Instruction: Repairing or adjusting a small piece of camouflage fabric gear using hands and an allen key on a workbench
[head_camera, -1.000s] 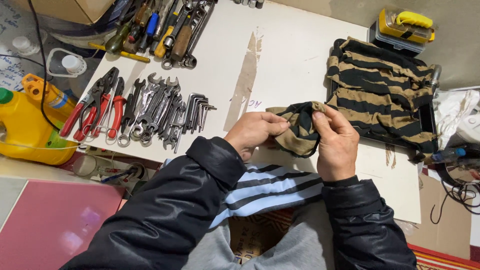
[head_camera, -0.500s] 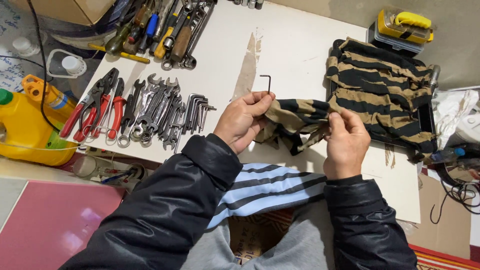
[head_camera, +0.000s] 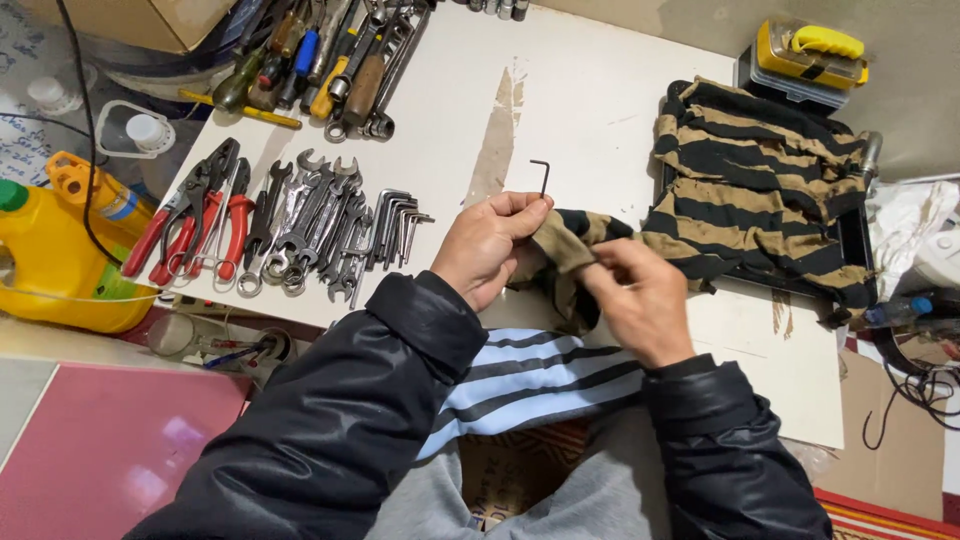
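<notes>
Left hand: the left hand (head_camera: 488, 245) is closed on a small black hex key (head_camera: 541, 177), pinched at the fingertips so that the short bent end stands up above the knuckles.
Right hand: the right hand (head_camera: 638, 300) is closed on a fold of the striped cloth (head_camera: 760, 180) and presses it against the lower end of the key.
Where the key is: in the air over the white board (head_camera: 590, 100), between the two hands – apart from the row of other hex keys (head_camera: 395, 222) lying to the left.
Risk – key slips: judging by the fingertip pinch, a firm rub from the cloth could pull the thin key out of the hand and drop it onto the board or off its near edge into the lap.
Risk – cloth drags: the cloth trails off the black tray (head_camera: 855, 240) at the right, so a strong tug might slide the rest of it off.
Risk – tools nearby: the wrenches (head_camera: 310, 225) and red-handled pliers (head_camera: 190, 225) lie close to the left elbow, and a wide sweep could scatter them.
Change since a second ago: the hands then met around the bunched cloth with no key showing – now the key stands clear and the cloth is drawn out.
</notes>
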